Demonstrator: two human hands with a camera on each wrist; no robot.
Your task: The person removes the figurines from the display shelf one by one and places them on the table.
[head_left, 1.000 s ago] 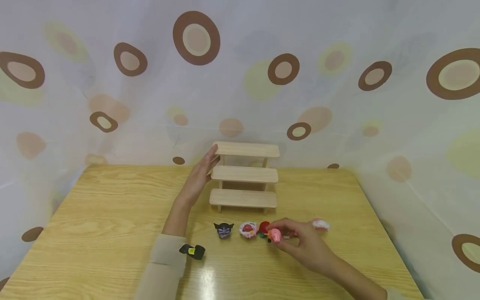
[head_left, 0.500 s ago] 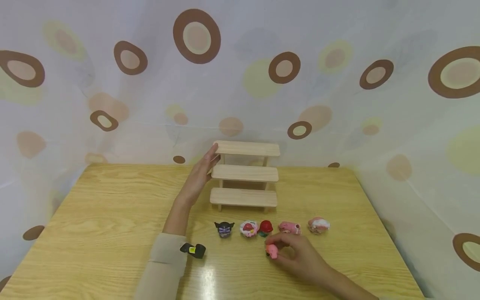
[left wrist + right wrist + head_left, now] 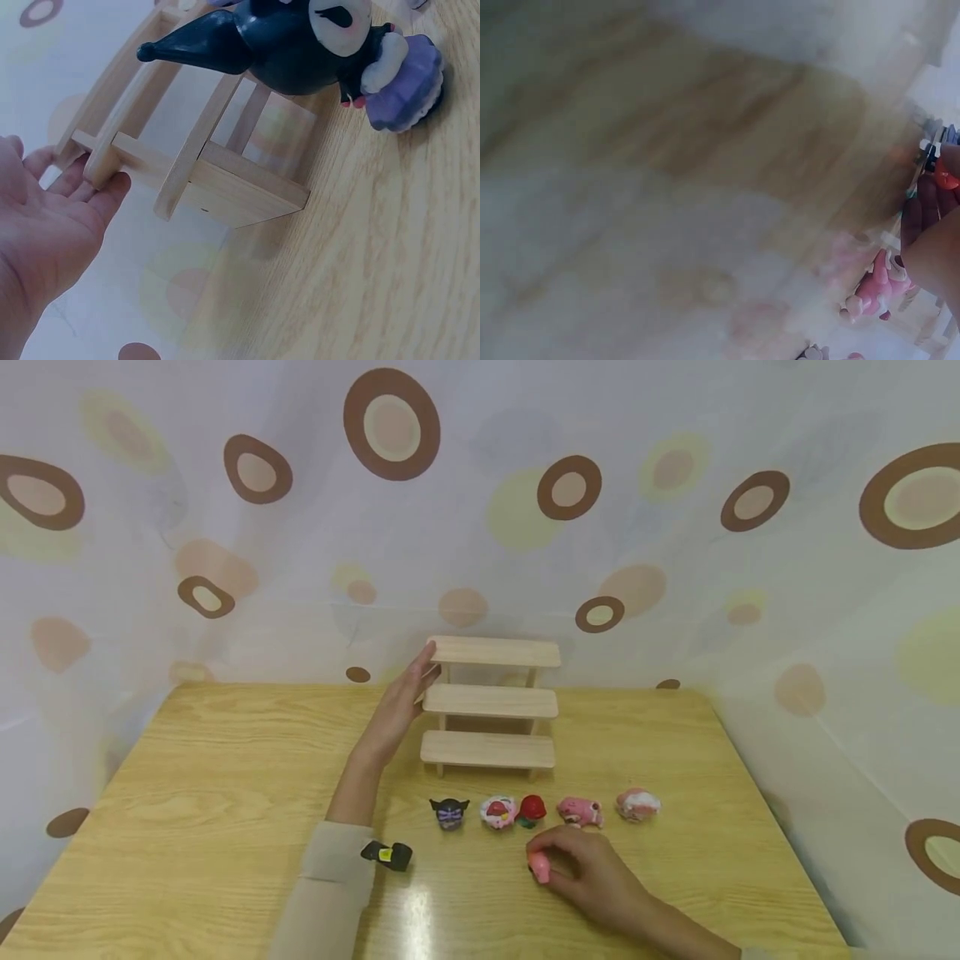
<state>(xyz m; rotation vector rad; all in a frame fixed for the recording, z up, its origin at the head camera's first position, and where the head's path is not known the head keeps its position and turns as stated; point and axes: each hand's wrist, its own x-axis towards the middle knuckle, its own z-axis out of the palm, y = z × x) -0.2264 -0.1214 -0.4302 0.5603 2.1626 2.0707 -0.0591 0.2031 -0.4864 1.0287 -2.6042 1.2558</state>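
Observation:
A three-tier wooden display stand (image 3: 491, 700) stands at the back of the table. My left hand (image 3: 393, 710) is at its left side; in the left wrist view the fingers (image 3: 111, 191) curl round the end of a shelf board. My right hand (image 3: 596, 877) pinches a small pink figurine (image 3: 539, 866) between thumb and fingertips, low over the table at the front. Its far side is covered by the fingers. Only an edge of that hand (image 3: 937, 247) shows in the blurred right wrist view.
Between stand and right hand, a row of figurines includes a black-and-purple one (image 3: 449, 813), a pink-and-white one (image 3: 498, 812), a red-topped one (image 3: 532, 810), a pink one lying down (image 3: 581, 812) and a pink-and-white one (image 3: 638, 805). A patterned cloth (image 3: 480, 527) hangs behind the table.
My right hand has brought the pink figurine toward the table's front and slightly left, lower down, uncovering the figurines at the right of the row. The left hand stays at the stand.

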